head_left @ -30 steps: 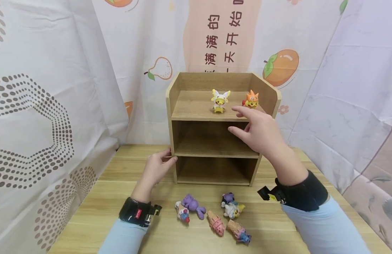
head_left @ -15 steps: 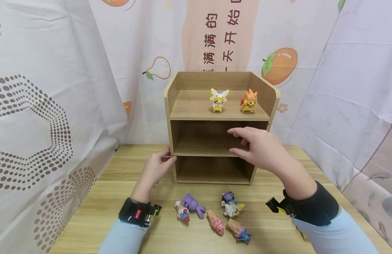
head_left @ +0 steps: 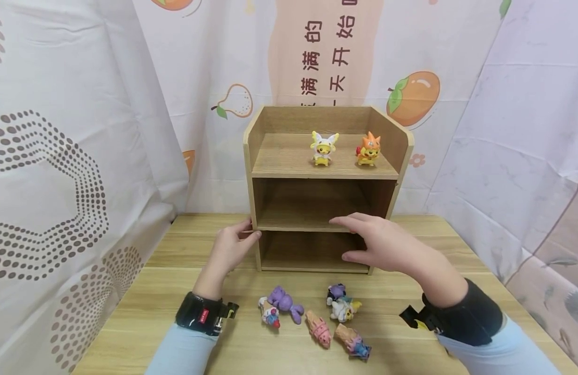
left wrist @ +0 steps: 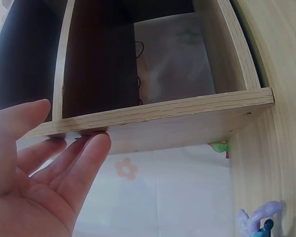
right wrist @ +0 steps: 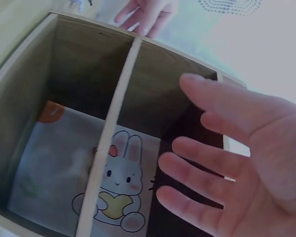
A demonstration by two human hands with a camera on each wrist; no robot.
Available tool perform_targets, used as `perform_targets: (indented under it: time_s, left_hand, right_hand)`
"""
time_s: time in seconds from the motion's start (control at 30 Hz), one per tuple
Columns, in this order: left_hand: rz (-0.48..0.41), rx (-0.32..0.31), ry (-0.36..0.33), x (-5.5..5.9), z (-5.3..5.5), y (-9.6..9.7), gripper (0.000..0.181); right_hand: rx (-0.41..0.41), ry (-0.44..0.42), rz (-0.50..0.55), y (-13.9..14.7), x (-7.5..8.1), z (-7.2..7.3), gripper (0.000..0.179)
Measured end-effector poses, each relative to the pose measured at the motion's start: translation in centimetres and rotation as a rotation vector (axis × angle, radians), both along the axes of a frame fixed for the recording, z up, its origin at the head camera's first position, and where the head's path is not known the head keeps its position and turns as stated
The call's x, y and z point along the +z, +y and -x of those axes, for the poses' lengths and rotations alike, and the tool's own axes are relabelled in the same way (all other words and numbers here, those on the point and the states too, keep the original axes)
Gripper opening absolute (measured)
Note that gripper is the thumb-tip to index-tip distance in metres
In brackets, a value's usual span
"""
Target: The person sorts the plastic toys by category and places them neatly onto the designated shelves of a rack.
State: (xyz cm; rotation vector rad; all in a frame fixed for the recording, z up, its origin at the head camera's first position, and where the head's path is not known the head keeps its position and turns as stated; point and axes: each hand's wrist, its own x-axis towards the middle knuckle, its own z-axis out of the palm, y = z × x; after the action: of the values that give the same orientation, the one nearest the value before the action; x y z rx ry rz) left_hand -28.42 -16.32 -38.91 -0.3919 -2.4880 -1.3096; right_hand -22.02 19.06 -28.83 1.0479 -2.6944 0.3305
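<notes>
Right grip (head_left: 382, 242), unclenched and holding nothing, hovers before the wooden shelf unit (head_left: 279, 156), whose left side the left grip (head_left: 230, 247) touches with relaxed fingers, so a bump from either could topple the Pikachu figurines (head_left: 323, 149) standing on top.

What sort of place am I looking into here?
Probably an improvised indoor tabletop workspace, though the room beyond is hidden: white printed fabric sheets hang around a pale wood-grain table bearing a brown three-tier open wooden shelf.

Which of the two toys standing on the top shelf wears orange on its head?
The right-hand toy; the other toy, to its left, is topped in white and yellow.
</notes>
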Motion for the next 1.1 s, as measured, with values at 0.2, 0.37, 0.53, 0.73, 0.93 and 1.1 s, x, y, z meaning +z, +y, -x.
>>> perform_targets:
  time_s: [0.2,0.37,0.53,0.73,0.93,1.1]
  left_hand:
    - [0.001,-0.003,-0.001,0.0,-0.1,0.1,0.054]
    - [-0.006,0.000,0.002,0.1,-0.3,0.2,0.053]
    - [-0.006,-0.002,0.002,0.0,-0.2,0.1,0.053]
    - [-0.006,0.003,-0.004,0.1,-0.2,0.1,0.054]
    - [-0.007,0.000,-0.003,0.1,-0.1,0.1,0.054]
    - [-0.012,0.001,-0.001,0.0,-0.1,0.1,0.053]
  right_hand:
    - [0.053,-0.048,-0.055,0.3,-1.1,0.0,0.068]
    - [0.088,-0.077,-0.088,0.4,-1.9,-0.2,0.066]
    - [0.095,-0.153,-0.143,0.5,-3.0,-0.4,0.064]
    - [0.093,-0.206,-0.193,0.4,-4.5,-0.5,0.060]
    - [0.076,-0.252,-0.242,0.4,-6.0,-0.4,0.061]
    - [0.102,-0.282,-0.257,0.3,-7.1,-0.5,0.059]
